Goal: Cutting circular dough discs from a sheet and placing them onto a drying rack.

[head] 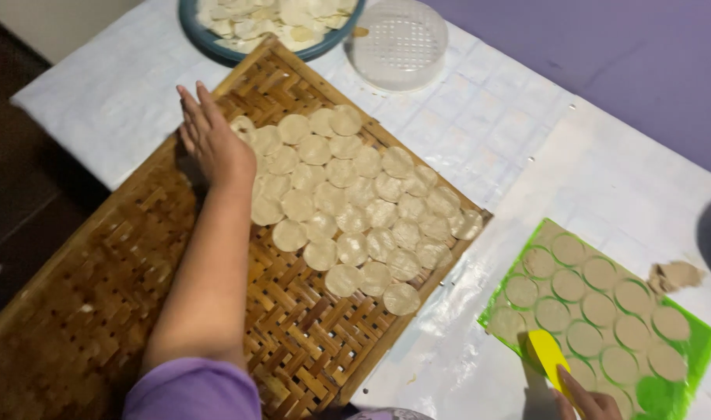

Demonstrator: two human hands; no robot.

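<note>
Laying dough discs point(354, 204) on woven bamboo tray point(122, 295); left hand point(211, 140) open, flat at 10 o'clock edge; right hand point(589, 403) gripping yellow scraper point(548, 356) on green mat point(694, 330); slide blade shallow, avoid tearing.

Purple wall point(643, 54), white-covered table point(480, 117), perhaps dark floor point(21, 194).

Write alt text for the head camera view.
A person's left hand rests flat on a woven bamboo tray beside rows of round dough discs. Their right hand holds a yellow scraper against a green mat of cut dough circles.
</note>
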